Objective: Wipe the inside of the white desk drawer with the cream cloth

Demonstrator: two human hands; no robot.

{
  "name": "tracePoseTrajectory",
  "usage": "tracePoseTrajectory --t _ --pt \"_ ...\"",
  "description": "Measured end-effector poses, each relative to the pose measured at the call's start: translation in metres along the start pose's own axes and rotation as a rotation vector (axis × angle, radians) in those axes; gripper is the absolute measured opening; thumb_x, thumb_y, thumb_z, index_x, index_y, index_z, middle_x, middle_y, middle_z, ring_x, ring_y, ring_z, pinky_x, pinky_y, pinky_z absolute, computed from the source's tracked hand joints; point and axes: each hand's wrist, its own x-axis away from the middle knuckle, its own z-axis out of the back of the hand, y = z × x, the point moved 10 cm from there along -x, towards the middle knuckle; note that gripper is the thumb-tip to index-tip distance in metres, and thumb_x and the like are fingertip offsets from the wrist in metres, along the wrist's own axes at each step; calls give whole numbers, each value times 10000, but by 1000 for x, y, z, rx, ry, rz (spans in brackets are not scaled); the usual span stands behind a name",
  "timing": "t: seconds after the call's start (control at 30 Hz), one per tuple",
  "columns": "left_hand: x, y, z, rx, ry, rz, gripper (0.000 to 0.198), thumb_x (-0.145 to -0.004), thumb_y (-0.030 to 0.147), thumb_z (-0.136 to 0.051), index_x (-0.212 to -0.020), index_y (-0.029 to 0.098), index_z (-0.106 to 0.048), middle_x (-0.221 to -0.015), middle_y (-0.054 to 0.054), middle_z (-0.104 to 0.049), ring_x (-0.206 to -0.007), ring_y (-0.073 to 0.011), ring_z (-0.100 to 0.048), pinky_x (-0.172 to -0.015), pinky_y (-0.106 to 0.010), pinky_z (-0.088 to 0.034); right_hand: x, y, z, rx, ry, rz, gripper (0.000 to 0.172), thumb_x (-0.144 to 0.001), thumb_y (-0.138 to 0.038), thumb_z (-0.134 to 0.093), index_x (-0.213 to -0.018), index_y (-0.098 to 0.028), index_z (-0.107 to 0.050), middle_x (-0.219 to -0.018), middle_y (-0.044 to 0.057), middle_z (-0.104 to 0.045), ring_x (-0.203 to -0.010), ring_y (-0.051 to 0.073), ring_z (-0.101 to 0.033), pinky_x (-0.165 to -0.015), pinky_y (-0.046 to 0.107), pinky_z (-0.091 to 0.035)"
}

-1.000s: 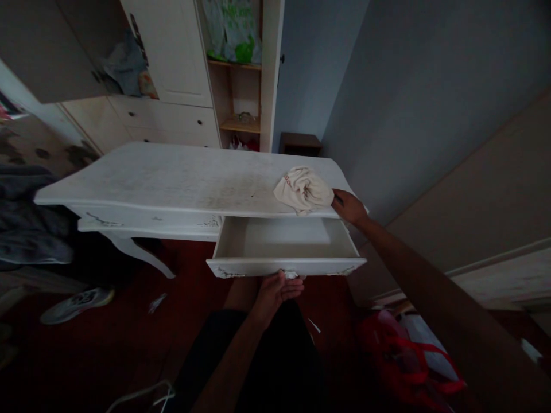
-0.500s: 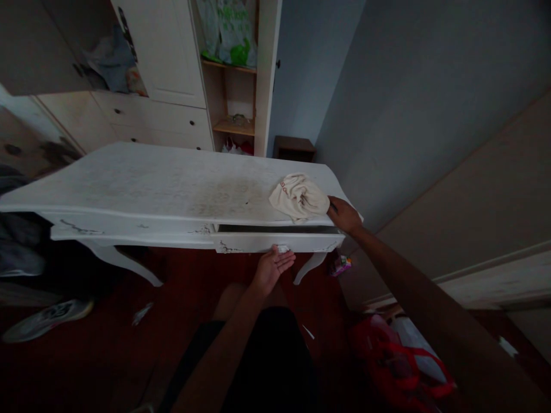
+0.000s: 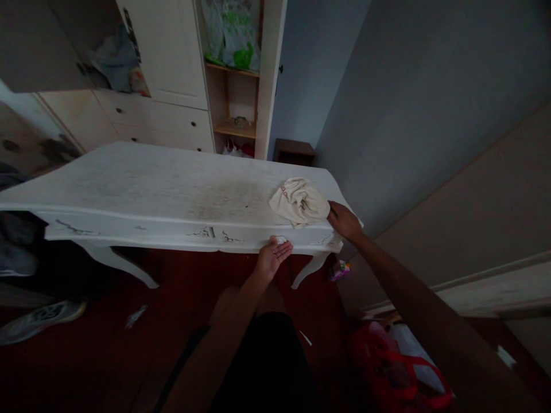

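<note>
A white desk (image 3: 163, 178) with a dirty grey patch on its top stands in front of me. Its right drawer (image 3: 253, 235) sits flush with the front. My left hand (image 3: 272, 258) is palm up with fingers stretched out, touching the drawer at its small white handle (image 3: 280, 240). On the right end of the desktop lies a crumpled cream cloth (image 3: 297, 201) with red lettering. My right hand (image 3: 344, 219) is closed at the cloth's right edge, its fingertips partly hidden.
Behind the desk stands a white cabinet (image 3: 167, 57) with open shelves holding plastic bags (image 3: 235, 34). A grey wall (image 3: 408, 115) rises on the right. A red bag (image 3: 379, 361), a small pink box (image 3: 339, 269) and a shoe (image 3: 43, 321) are on the floor.
The right drawer was partly open and is now pushed in, with my left hand moving slightly forward along with it. My right hand stays at the cloth.
</note>
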Motion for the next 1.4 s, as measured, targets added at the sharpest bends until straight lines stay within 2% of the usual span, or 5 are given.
tracePoseTrajectory --t 0.73,0.9,1.07,1.2,1.4 --pt "-17 6 0 -5 -3 -26 60 -853 131 -542 -798 119 -562 -864 -173 -687 -875 -223 -699 -932 -385 -511 -2 2 -2 -16 2 -7 503 -950 -406 -319 -1338 -155 -517 -1352 130 -555 -1253 268 -505 -1060 434 -405" --pt "-5 17 9 -298 4 -17 267 -876 326 -592 -792 76 -633 -759 -180 -685 -745 -240 -695 -890 -422 -520 -2 -1 0 -23 8 16 501 -949 -414 -322 -1327 -154 -525 -1335 133 -568 -1233 274 -518 -1051 445 -411" --pt "32 76 -3 -672 -77 -180 187 -784 276 -644 -715 103 -663 -659 -116 -679 -562 -191 -644 -633 -330 -544 -2 1 -1 -14 18 5 502 -949 -418 -326 -1320 -150 -533 -1338 139 -566 -1234 291 -518 -1038 450 -426" --pt "65 154 -35 -813 -125 -456 257 -769 347 -600 -714 103 -658 -574 -56 -618 -456 -137 -552 -483 -259 -450 -1 2 -1 -5 24 4 506 -949 -418 -326 -1318 -141 -534 -1345 146 -560 -1243 291 -513 -1048 443 -419" --pt "77 284 -41 -1225 249 -1012 262 -782 329 -499 -704 130 -651 -562 -10 -567 -523 -107 -492 -542 -220 -378 -2 2 -2 -10 19 13 495 -950 -423 -321 -1308 -161 -539 -1340 142 -563 -1241 283 -516 -1054 456 -413"
